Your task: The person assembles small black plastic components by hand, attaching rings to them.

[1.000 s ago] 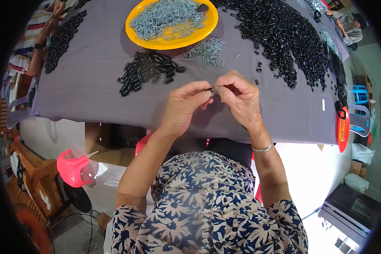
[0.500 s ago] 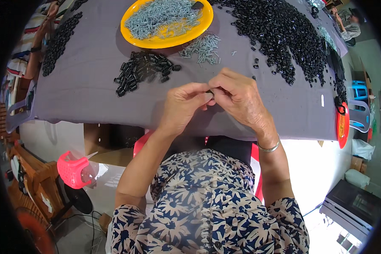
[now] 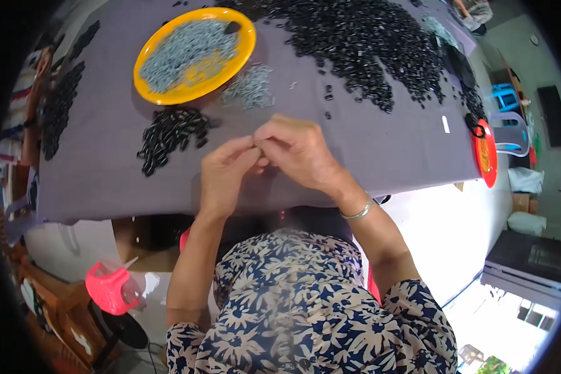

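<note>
My left hand and my right hand meet above the near part of the grey-covered table, fingertips pinched against each other. A small black piece sits between the left thumb and forefinger, almost wholly covered by the fingers now. Whatever the right fingertips pinch is too small and hidden to name. Beyond my left hand lies a small heap of short black cylindrical pieces. Next to that heap is a loose pile of small grey screw-like pins. A yellow oval plate behind it carries many more of these pins.
A large spread of black pieces covers the far right of the table. More black pieces line the left edge. A red plate rests at the right edge. A pink plastic basket-like item stands below, left.
The view has shifted, so the table and its heaps appear turned and further left. Both hands stay pinched together; the black piece, visible before, is now nearly hidden by the fingers.
</note>
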A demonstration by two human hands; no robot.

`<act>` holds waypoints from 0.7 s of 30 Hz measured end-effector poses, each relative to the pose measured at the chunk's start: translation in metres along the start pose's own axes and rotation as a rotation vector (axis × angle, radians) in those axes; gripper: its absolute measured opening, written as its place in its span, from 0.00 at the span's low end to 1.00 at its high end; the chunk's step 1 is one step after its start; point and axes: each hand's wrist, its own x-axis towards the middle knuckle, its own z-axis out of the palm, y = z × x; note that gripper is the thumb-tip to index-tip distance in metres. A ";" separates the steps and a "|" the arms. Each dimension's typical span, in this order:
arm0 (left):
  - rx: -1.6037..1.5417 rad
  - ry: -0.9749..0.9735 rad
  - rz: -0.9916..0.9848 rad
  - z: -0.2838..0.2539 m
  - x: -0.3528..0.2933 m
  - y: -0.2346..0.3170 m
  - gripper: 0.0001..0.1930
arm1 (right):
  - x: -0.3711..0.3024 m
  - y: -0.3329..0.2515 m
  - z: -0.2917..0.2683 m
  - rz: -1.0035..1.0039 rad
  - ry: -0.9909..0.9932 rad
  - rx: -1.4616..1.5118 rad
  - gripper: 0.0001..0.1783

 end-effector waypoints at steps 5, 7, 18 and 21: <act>0.207 -0.029 0.009 0.004 -0.002 0.004 0.11 | -0.002 -0.003 -0.012 -0.114 -0.031 -0.148 0.06; 0.275 -0.061 0.041 0.005 -0.002 -0.002 0.10 | -0.010 -0.001 -0.015 -0.107 -0.048 -0.122 0.06; 1.082 -0.044 0.686 0.015 0.003 -0.011 0.08 | -0.027 0.008 -0.065 0.067 0.136 -0.344 0.07; 1.074 -0.043 0.669 0.017 0.003 -0.008 0.08 | -0.014 0.046 -0.112 0.073 0.279 -0.567 0.05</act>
